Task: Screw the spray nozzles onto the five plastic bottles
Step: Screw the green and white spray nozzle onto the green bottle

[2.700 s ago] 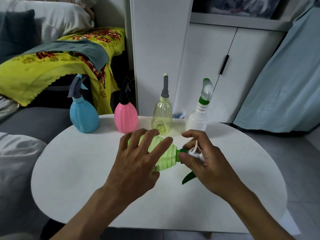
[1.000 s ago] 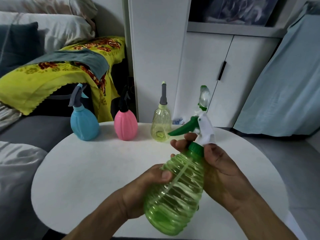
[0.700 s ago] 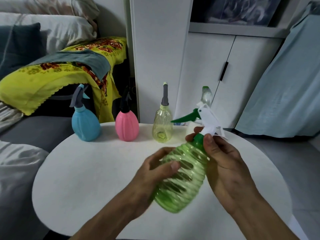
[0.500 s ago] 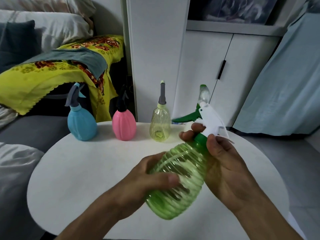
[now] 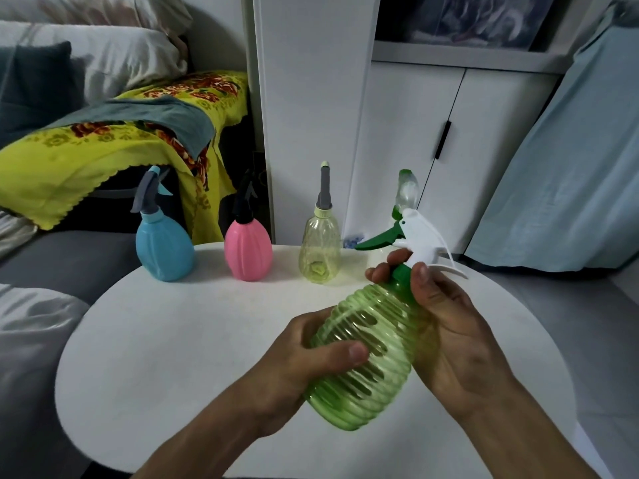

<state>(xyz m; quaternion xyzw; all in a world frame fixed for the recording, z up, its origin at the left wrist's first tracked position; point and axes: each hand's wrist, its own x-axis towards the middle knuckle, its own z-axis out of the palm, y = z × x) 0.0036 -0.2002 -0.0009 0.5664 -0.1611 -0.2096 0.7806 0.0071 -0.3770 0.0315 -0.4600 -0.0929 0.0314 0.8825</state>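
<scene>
A ribbed green bottle (image 5: 373, 354) is held tilted above the round white table (image 5: 173, 340). My left hand (image 5: 304, 361) grips its body. My right hand (image 5: 446, 326) wraps the neck, with fingers on the green collar under the white and green spray nozzle (image 5: 415, 236). Along the table's far edge stand a blue bottle (image 5: 164, 250), a pink bottle (image 5: 248, 252) and a yellow bottle (image 5: 320, 252), each with a nozzle on top. A white bottle (image 5: 406, 195) stands mostly hidden behind the held nozzle.
A grey sofa (image 5: 62, 257) with a yellow floral blanket (image 5: 103, 150) sits to the left. A white cabinet (image 5: 415, 133) stands behind the table, and a light blue cloth (image 5: 570, 167) hangs at the right.
The green bottle was lifted off the table, where it lay on its side, and is now held tilted in both hands. My right hand's fingers have shifted around the collar.
</scene>
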